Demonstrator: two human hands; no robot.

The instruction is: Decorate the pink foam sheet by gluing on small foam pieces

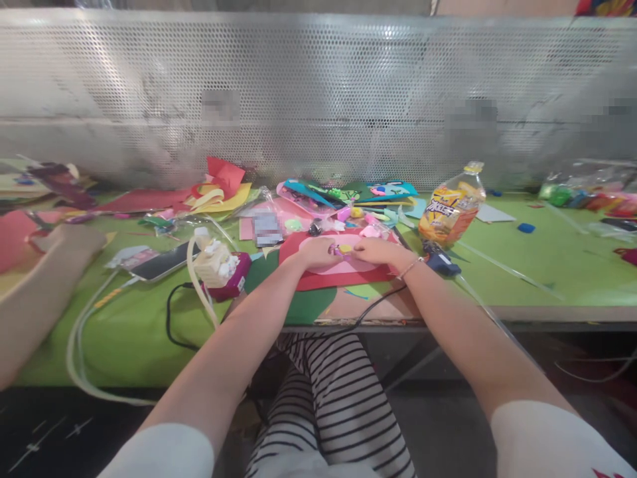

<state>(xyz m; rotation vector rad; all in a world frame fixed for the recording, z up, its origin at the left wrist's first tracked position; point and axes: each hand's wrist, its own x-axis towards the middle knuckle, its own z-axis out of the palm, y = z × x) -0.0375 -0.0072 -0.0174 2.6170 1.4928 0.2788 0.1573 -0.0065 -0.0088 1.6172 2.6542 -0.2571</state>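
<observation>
Both sets of fingers [360, 248], grip unclear, are over pink paper [343, 267], black cable [369, 309] in front, bottle [448, 207] nearby

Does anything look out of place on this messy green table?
One black cord looks awkward: it trails over the near edge of the green table, where it might snag. Nothing looks spilled.

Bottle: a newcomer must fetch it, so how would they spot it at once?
Find the green table before the perforated metal panel. Right of the person's right hand, just behind a dark tool, is the bottle. Its clear top and yellow-orange label set it apart from that tool.
</observation>
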